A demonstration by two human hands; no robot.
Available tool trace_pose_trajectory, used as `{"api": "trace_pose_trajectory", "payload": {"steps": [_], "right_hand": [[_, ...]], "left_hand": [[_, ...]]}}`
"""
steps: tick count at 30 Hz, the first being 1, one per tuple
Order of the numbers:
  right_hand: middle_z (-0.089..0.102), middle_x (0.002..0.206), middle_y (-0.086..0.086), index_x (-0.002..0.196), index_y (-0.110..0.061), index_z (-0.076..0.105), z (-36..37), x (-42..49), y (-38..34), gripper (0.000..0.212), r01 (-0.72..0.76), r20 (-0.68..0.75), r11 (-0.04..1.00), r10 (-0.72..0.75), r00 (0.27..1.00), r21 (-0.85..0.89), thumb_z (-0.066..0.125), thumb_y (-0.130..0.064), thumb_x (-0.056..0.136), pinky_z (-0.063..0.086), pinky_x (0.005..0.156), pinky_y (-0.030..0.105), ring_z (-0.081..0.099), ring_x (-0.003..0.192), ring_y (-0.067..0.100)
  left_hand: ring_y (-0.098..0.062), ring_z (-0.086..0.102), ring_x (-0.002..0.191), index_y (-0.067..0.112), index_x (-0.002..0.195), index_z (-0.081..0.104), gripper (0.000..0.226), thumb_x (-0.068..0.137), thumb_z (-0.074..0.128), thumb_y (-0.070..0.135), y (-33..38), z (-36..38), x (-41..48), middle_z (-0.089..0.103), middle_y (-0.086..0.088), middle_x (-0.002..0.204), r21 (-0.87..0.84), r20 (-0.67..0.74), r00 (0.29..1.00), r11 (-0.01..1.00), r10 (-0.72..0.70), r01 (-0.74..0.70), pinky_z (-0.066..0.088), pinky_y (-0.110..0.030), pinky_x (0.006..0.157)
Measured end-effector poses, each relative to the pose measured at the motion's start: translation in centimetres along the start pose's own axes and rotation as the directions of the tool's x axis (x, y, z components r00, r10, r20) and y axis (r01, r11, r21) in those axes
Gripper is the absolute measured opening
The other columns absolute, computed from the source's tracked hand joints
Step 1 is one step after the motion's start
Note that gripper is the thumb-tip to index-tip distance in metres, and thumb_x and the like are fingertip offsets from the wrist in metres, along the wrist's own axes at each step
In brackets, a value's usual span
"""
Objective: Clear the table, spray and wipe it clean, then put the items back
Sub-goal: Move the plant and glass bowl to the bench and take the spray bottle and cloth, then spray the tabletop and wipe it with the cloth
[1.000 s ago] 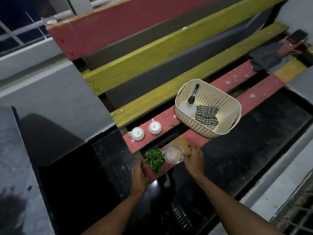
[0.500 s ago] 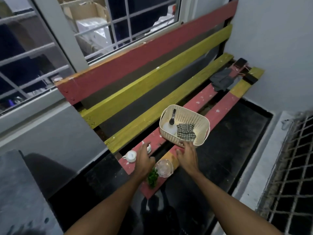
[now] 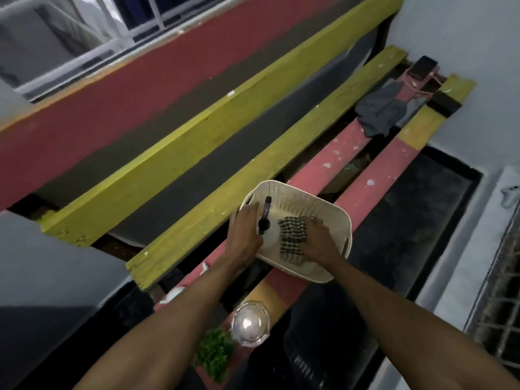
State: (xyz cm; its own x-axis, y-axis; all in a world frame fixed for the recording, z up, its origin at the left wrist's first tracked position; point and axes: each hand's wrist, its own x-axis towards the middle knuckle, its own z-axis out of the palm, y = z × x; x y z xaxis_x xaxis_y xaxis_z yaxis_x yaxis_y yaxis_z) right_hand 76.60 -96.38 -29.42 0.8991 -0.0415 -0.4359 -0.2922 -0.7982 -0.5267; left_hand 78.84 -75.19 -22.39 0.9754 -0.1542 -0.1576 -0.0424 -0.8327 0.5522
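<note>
Head view | one cream basket on tabletop | inside: one white spray bottle, left hand wrapped around it; one checked cloth, right hand closing on it | near basket: one glass bowl, one green plant

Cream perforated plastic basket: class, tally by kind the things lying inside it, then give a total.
White spray bottle with black trigger: 1
Black-and-white checked cloth: 1
Total inside the cream perforated plastic basket: 2
</note>
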Motion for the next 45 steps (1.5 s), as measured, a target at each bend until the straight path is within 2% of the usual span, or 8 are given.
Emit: {"api": "trace_pose_trajectory", "payload": {"steps": [7, 12, 16, 23, 27, 32, 41, 45], "right_hand": [[-0.007, 0.158, 0.019, 0.154, -0.038, 0.011, 2.6, 2.6, 1.4, 0.093, 0.016, 0.207, 0.989, 0.015, 0.978, -0.145, 0.070, -0.039, 0.083, 0.038, 0.104, 0.056, 0.027, 0.135, 0.050], [0.015, 0.151, 0.022, 0.150, -0.024, 0.029, 4.2, 3.2, 1.3, 0.074, 0.052, 0.053, 0.960, -0.038, 0.998, -0.274, 0.067, -0.030, 0.088, 0.049, 0.094, 0.049, 0.036, 0.125, 0.044], [0.053, 0.120, 0.012, 0.119, -0.009, 0.061, 3.9, 3.2, 0.9, 0.028, 0.100, -0.114, 0.969, -0.128, 0.985, -0.228, 0.054, -0.018, 0.093, 0.055, 0.079, 0.037, 0.057, 0.103, 0.029], [0.061, 0.107, 0.004, 0.097, -0.017, 0.068, -0.1, 0.1, -2.5, 0.017, 0.157, -0.268, 0.985, -0.172, 0.948, -0.078, 0.057, -0.013, 0.086, 0.052, 0.078, 0.038, 0.059, 0.092, 0.022], [0.064, 0.105, 0.004, 0.097, -0.015, 0.072, -4.1, -4.5, -8.1, 0.025, 0.159, -0.333, 0.987, -0.143, 0.932, 0.021, 0.069, -0.010, 0.073, 0.040, 0.078, 0.029, 0.057, 0.097, 0.023], [0.064, 0.110, 0.006, 0.101, -0.019, 0.072, -5.7, -10.4, -16.5, 0.028, 0.256, -0.372, 0.966, -0.223, 0.901, 0.041, 0.068, -0.015, 0.073, 0.035, 0.074, 0.028, 0.054, 0.098, 0.022], [0.063, 0.111, 0.013, 0.118, -0.009, 0.070, 4.8, -26.6, -34.9, 0.039, 0.425, -0.250, 0.902, -0.396, 0.884, 0.075, 0.068, -0.008, 0.080, 0.045, 0.091, 0.036, 0.058, 0.106, 0.033], [0.066, 0.107, 0.016, 0.116, -0.006, 0.072, 14.5, -35.5, -42.5, 0.039, 0.532, -0.181, 0.845, -0.515, 0.838, 0.057, 0.071, -0.007, 0.077, 0.041, 0.094, 0.031, 0.060, 0.104, 0.033]], "left_hand": [[-0.015, 0.064, 0.100, 0.023, 0.094, 0.065, 0.026, 0.077, 0.083, 0.032, -1.1, 2.0, 1.6, 0.068, 0.006, 0.099, 0.156, 0.010, 0.999, 0.987, 0.046, -0.047, 0.011, -0.032, 0.119], [-0.009, 0.064, 0.095, 0.023, 0.093, 0.065, 0.021, 0.087, 0.076, 0.040, -1.6, 3.8, 1.4, 0.066, 0.010, 0.097, 0.103, -0.094, 0.994, 0.993, 0.062, -0.052, -0.022, -0.025, 0.120], [-0.006, 0.063, 0.101, 0.024, 0.098, 0.064, 0.022, 0.088, 0.075, 0.041, -1.4, 3.5, 1.0, 0.066, 0.012, 0.101, 0.020, -0.096, 0.992, 0.996, 0.085, -0.083, -0.015, -0.034, 0.126], [-0.014, 0.056, 0.103, 0.011, 0.107, 0.062, 0.025, 0.095, 0.069, 0.031, 1.0, -2.0, -2.3, 0.066, -0.001, 0.101, -0.273, -0.254, 0.966, 0.956, 0.037, -0.108, 0.013, -0.041, 0.128], [-0.022, 0.054, 0.095, 0.014, 0.114, 0.055, 0.029, 0.099, 0.058, 0.039, 2.5, -7.4, -6.8, 0.053, -0.001, 0.106, -0.493, -0.241, 0.970, 0.866, -0.044, -0.083, 0.046, -0.036, 0.081], [-0.018, 0.064, 0.093, 0.020, 0.106, 0.063, 0.027, 0.098, 0.056, 0.045, 1.9, -14.0, -14.8, 0.066, -0.001, 0.100, -0.618, -0.300, 0.939, 0.784, -0.171, -0.054, 0.048, -0.032, 0.075], [-0.006, 0.059, 0.070, 0.019, 0.080, 0.063, 0.025, 0.097, 0.064, 0.038, -7.1, -26.6, -36.6, 0.064, 0.007, 0.071, -0.732, -0.551, 0.659, 0.676, -0.512, -0.086, 0.046, -0.024, 0.069], [-0.012, 0.051, 0.058, 0.021, 0.076, 0.062, 0.023, 0.099, 0.066, 0.021, -15.8, -32.0, -49.0, 0.054, -0.003, 0.062, -0.775, -0.600, 0.436, 0.622, -0.671, -0.110, 0.043, -0.025, 0.059]]}}
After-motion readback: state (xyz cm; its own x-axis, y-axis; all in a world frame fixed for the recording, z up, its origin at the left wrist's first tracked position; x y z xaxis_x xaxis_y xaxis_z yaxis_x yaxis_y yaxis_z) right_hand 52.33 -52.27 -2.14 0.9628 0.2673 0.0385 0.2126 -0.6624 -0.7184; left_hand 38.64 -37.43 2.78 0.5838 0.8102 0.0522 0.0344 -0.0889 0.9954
